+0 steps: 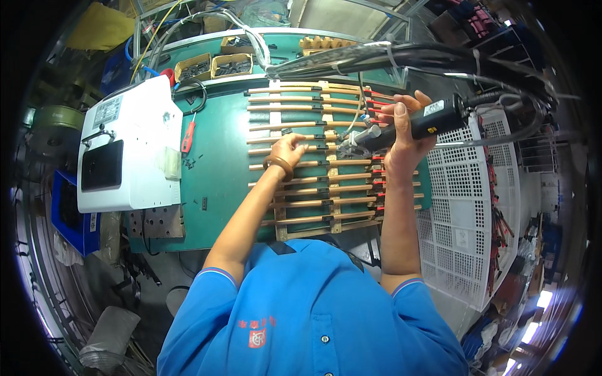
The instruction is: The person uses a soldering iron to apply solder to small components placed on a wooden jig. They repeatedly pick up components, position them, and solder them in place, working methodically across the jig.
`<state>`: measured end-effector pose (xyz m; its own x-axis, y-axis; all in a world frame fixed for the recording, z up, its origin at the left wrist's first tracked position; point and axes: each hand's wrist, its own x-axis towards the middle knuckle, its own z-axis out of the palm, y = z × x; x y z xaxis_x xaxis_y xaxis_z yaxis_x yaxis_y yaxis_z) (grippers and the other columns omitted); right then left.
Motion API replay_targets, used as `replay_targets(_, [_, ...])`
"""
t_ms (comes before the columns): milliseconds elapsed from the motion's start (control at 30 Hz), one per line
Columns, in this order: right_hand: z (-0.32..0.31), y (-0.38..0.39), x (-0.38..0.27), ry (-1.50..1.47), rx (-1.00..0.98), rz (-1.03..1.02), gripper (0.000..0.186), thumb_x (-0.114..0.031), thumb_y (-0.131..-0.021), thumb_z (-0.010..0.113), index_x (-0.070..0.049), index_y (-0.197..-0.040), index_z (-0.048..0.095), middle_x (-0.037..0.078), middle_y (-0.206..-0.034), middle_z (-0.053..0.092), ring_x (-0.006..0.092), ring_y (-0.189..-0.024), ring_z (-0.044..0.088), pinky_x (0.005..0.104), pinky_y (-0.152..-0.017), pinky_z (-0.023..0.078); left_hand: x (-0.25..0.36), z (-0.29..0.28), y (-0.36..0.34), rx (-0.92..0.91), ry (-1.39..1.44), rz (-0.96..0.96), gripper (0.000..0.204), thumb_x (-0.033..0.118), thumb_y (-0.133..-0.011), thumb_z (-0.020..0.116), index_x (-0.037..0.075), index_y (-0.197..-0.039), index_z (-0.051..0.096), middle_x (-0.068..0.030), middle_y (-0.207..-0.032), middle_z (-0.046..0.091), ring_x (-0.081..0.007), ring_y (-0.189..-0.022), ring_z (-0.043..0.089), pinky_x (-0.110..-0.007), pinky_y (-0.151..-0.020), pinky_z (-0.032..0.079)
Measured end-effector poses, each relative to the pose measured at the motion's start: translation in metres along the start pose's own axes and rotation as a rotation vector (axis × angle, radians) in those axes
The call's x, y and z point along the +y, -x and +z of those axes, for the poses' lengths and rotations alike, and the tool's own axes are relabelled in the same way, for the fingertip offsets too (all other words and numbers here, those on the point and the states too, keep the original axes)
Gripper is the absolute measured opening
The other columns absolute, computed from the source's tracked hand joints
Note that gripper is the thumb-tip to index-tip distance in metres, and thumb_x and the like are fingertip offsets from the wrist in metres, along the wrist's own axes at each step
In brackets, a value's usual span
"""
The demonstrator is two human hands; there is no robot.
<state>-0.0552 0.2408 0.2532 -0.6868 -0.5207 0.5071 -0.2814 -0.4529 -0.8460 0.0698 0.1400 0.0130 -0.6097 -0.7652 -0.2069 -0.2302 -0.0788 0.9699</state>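
My right hand (pixel 404 135) is wrapped round a black cylindrical electric screwdriver (pixel 429 120), thumb along its near side. The tool lies nearly level, its metal front end pointing left over the rods. My left hand (pixel 288 151), with a brown bangle at the wrist, has its fingers closed at a wooden rod (pixel 260 151) in the middle of the row. Their exact grip is partly hidden. Several similar rods lie side by side across a wooden rack (pixel 335 210), with black fittings at mid-length and red and black parts toward their right ends.
A white machine (pixel 132 150) stands left on the green table (pixel 219 156), beside a red-handled screwdriver (pixel 187 136). Small boxes (pixel 232 65) of black parts sit at the back. A thick cable bundle (pixel 351 61) arches overhead to the tool. White perforated crates (pixel 461 200) stand right.
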Motion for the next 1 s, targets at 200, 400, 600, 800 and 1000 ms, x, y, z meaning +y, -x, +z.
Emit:
replay_targets(200, [-0.007, 0.0, -0.003, -0.013, 0.014, 0.057, 0.023, -0.003, -0.083, 0.062, 0.0, -0.105, 0.054, 0.009, -0.085, 0.064, 0.0164, -0.07, 0.063, 0.0283, -0.062, 0.055, 0.009, -0.008, 0.007, -0.159, 0.954, -0.342, 0.035, -0.006, -0.089, 0.049, -0.007, -0.124, 0.048, -0.0141, -0.113, 0.059, -0.0225, -0.101, 0.062, -0.031, -0.089, 0.054])
replay_targets(400, [-0.004, 0.005, -0.008, -0.143, 0.034, 0.154, 0.023, 0.002, -0.082, 0.058, 0.0, -0.104, 0.055, 0.01, -0.081, 0.062, 0.0139, -0.064, 0.061, 0.0285, -0.062, 0.053, 0.0, 0.007, 0.045, -0.207, 1.019, -0.509, 0.037, 0.004, -0.089, 0.059, -0.002, -0.125, 0.049, -0.0149, -0.108, 0.064, -0.0152, -0.087, 0.066, -0.021, -0.068, 0.059])
replay_targets(600, [-0.006, 0.003, -0.008, -0.099, -0.024, 0.164, 0.024, 0.0, -0.082, 0.056, 0.0, -0.105, 0.054, 0.01, -0.084, 0.061, 0.0155, -0.068, 0.059, 0.0304, -0.064, 0.053, -0.01, 0.008, 0.077, -0.075, 0.909, -0.62, 0.015, 0.019, -0.085, 0.07, 0.006, -0.088, 0.062, -0.0016, -0.077, 0.064, -0.0066, -0.063, 0.061, -0.016, -0.052, 0.052])
replay_targets(800, [-0.013, -0.007, 0.0, -0.038, -0.05, 0.135, 0.026, 0.0, -0.081, 0.055, -0.001, -0.107, 0.054, 0.011, -0.085, 0.059, 0.0169, -0.069, 0.057, 0.032, -0.065, 0.053, -0.007, 0.009, 0.081, -0.091, 0.951, -0.571, 0.026, 0.006, -0.086, 0.064, -0.003, -0.11, 0.061, -0.0102, -0.099, 0.067, -0.015, -0.088, 0.066, -0.019, -0.074, 0.056])
replay_targets(1000, [-0.013, -0.008, 0.006, -0.045, -0.023, 0.148, 0.026, 0.001, -0.08, 0.054, 0.002, -0.106, 0.055, 0.011, -0.083, 0.059, 0.0174, -0.069, 0.058, 0.0321, -0.066, 0.052, 0.012, 0.021, 0.069, -0.086, 0.959, -0.5, 0.028, 0.002, -0.09, 0.056, -0.004, -0.117, 0.054, -0.0162, -0.109, 0.063, -0.0206, -0.095, 0.066, -0.024, -0.075, 0.058])
